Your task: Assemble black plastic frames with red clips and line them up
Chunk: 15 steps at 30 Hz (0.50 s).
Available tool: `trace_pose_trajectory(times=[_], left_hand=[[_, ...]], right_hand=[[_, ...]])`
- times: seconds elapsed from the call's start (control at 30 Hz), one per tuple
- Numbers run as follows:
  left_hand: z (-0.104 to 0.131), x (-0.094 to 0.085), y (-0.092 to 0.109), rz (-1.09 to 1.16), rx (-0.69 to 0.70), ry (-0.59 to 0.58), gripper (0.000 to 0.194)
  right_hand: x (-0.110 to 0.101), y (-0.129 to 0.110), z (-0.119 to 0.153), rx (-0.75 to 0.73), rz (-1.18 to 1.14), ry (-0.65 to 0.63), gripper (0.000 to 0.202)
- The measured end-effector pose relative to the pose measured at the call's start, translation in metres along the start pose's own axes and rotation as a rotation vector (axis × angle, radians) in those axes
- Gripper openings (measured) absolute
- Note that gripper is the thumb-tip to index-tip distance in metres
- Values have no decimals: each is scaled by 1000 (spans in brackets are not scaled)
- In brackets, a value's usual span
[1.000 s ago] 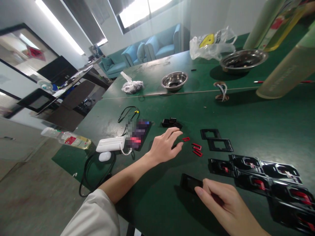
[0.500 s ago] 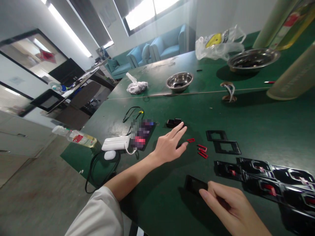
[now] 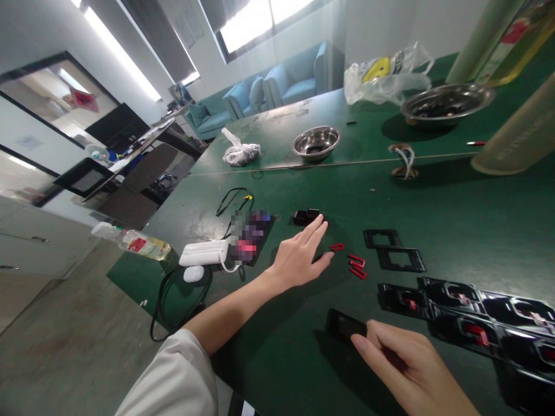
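Observation:
My left hand [image 3: 299,257] reaches over the green table with its fingers stretched out and its thumb apart. Its fingertips are beside small black plastic parts [image 3: 303,216], and its thumb tip lies close to a small red rectangular loop [image 3: 336,247]. More red loops [image 3: 357,264] lie a little to the right. Near the table's front, my right hand [image 3: 403,358] pinches a black rectangular frame [image 3: 344,328] by its right end, thumb on top. The frame is slightly raised, with a shadow beneath it. What my left palm covers is hidden.
Two flat black frames [image 3: 401,260] overlap right of the red loops. Several glossy black panels with red pieces [image 3: 474,332] lie at the right. A phone [image 3: 254,237], a white power bank [image 3: 203,253] and cables sit left. Metal bowls [image 3: 315,143] stand farther back.
My left hand's outstretched fingers have drawn slightly closer together, and its thumb has shifted a little right toward the red loop. My right hand and the black frame have hardly moved.

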<state>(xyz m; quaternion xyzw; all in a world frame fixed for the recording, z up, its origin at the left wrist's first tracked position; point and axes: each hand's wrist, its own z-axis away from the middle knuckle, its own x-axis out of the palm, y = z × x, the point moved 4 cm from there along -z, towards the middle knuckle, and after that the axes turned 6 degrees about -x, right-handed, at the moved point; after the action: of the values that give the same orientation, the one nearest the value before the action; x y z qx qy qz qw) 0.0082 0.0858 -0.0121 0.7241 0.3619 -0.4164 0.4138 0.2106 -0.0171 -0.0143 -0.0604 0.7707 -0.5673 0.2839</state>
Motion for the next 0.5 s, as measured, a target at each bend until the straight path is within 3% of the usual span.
trace_pose_trajectory(times=[0.5], left_hand=[[1,-1,1,-34,-19,0,61]], right_hand=[[-1,-4,-1,-24,15,4,53]])
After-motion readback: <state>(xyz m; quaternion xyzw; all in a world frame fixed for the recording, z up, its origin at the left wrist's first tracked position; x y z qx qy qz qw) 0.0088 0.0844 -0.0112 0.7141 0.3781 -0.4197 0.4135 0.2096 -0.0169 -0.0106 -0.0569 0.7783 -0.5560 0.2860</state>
